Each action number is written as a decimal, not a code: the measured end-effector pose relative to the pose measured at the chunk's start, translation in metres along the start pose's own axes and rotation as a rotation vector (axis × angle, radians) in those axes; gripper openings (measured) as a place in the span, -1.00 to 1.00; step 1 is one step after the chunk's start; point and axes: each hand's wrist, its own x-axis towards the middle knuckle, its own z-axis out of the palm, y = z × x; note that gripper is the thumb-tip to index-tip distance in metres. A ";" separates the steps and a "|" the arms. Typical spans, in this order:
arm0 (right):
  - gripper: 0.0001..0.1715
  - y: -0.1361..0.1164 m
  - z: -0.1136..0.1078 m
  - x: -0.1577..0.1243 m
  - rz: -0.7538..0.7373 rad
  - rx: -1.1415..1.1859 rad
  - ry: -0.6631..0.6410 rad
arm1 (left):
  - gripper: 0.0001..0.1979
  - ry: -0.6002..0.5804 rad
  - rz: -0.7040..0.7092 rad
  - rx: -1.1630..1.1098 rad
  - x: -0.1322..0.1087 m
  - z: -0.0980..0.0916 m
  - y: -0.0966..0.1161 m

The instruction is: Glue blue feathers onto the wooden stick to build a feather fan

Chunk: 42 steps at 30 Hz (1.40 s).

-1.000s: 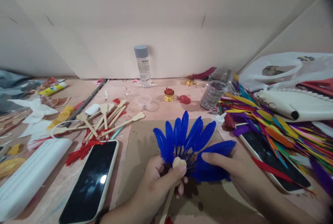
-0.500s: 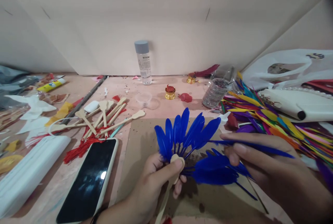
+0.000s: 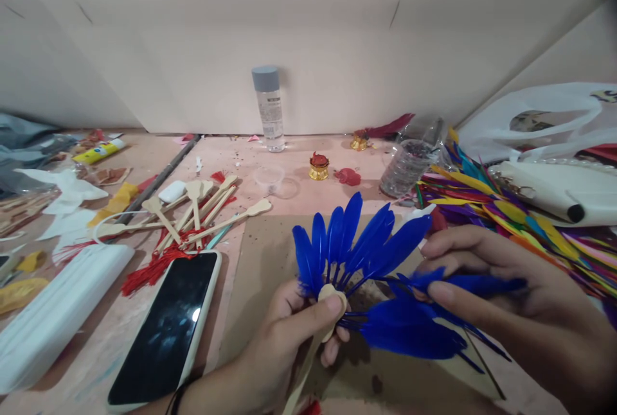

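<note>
My left hand (image 3: 301, 322) pinches the rounded head of a pale wooden fan handle (image 3: 308, 363), thumb on top. Blue feathers (image 3: 347, 235) spread upward in a fan from that head. More blue feathers (image 3: 409, 325) point right from the same spot, their quills meeting near my left fingers. To the right, my right hand (image 3: 501, 293) holds a blue feather (image 3: 486, 285) between thumb and fingers, its quill end toward the fan. Some feather parts overlap there, so I cannot tell exactly which ones the right fingers touch.
Brown cardboard (image 3: 255, 286) lies under the hands. A phone (image 3: 166, 331), a white box (image 3: 62, 318) and wooden handles with red tassels (image 3: 193, 216) are at left. Colourful feathers (image 3: 520, 229), a white bag (image 3: 540, 187) and a plastic cup (image 3: 405, 167) sit right; a bottle (image 3: 268, 110) stands behind.
The feather in my right hand has shifted left and down, its quill nearer the fan's head. My left hand keeps its pinch on the handle. The view has moved slightly.
</note>
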 end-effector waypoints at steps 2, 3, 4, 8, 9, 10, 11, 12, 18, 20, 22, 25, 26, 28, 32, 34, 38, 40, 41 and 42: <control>-0.60 0.000 -0.001 -0.002 -0.015 -0.055 0.012 | -0.66 -0.006 0.001 0.006 0.000 -0.001 0.000; -0.61 -0.001 -0.002 -0.003 -0.013 -0.083 0.006 | -0.66 -0.011 -0.003 0.011 0.000 -0.001 0.000; -0.62 -0.002 -0.002 -0.004 -0.007 -0.104 -0.015 | -0.66 -0.016 -0.012 0.016 0.000 -0.002 -0.001; -0.63 -0.001 -0.002 -0.005 0.006 -0.119 -0.193 | -0.68 -0.033 -0.052 0.047 -0.001 -0.006 -0.001; -0.63 0.001 -0.002 -0.005 -0.003 -0.127 -0.202 | -0.68 -0.041 -0.056 0.064 -0.001 -0.007 -0.001; -0.62 0.002 0.000 -0.004 -0.015 -0.142 -0.186 | -0.68 -0.050 -0.058 0.080 -0.001 -0.007 0.000; -0.62 0.003 0.001 -0.004 -0.027 -0.162 -0.157 | -0.68 -0.055 -0.059 0.091 -0.001 -0.007 0.000; -0.62 0.003 0.003 -0.004 -0.035 -0.181 -0.130 | -0.69 -0.059 -0.060 0.094 -0.001 -0.007 0.000; -0.70 -0.005 0.009 -0.002 -0.052 -0.219 -0.103 | -0.70 -0.052 -0.077 0.122 -0.002 -0.007 0.000; -0.74 -0.010 0.010 -0.001 -0.068 -0.234 -0.081 | -0.70 -0.047 -0.082 0.125 -0.003 -0.007 -0.001; -0.76 -0.013 0.012 -0.001 -0.066 -0.217 -0.086 | -0.70 -0.038 -0.090 0.123 -0.004 -0.007 -0.001; -0.80 -0.013 0.013 -0.003 -0.045 -0.175 -0.129 | -0.66 -0.030 -0.095 0.132 -0.004 -0.006 -0.001; -0.82 -0.012 0.013 -0.004 -0.042 -0.172 -0.145 | -0.65 -0.037 -0.096 0.138 -0.003 -0.005 -0.001; -0.86 -0.010 0.014 -0.006 -0.028 -0.177 -0.173 | -0.65 -0.043 -0.095 0.147 -0.003 -0.004 -0.001; -0.89 -0.009 0.016 -0.007 0.030 -0.167 -0.228 | -0.68 -0.034 -0.102 0.134 -0.003 -0.003 -0.002; -0.87 -0.009 0.019 -0.008 0.043 -0.158 -0.232 | -0.68 -0.039 -0.103 0.132 -0.003 -0.004 -0.002; -0.82 -0.006 0.023 -0.011 0.017 -0.177 -0.174 | -0.67 -0.047 -0.095 0.149 -0.003 -0.003 -0.001; -0.81 -0.003 0.024 -0.013 0.003 -0.197 -0.165 | -0.67 -0.056 -0.090 0.148 -0.003 -0.002 0.000; -0.80 -0.002 0.023 -0.013 -0.002 -0.203 -0.167 | -0.67 -0.058 -0.086 0.146 -0.003 -0.001 0.000; -0.80 -0.001 0.023 -0.014 -0.004 -0.204 -0.169 | -0.67 -0.058 -0.082 0.147 -0.002 -0.001 0.001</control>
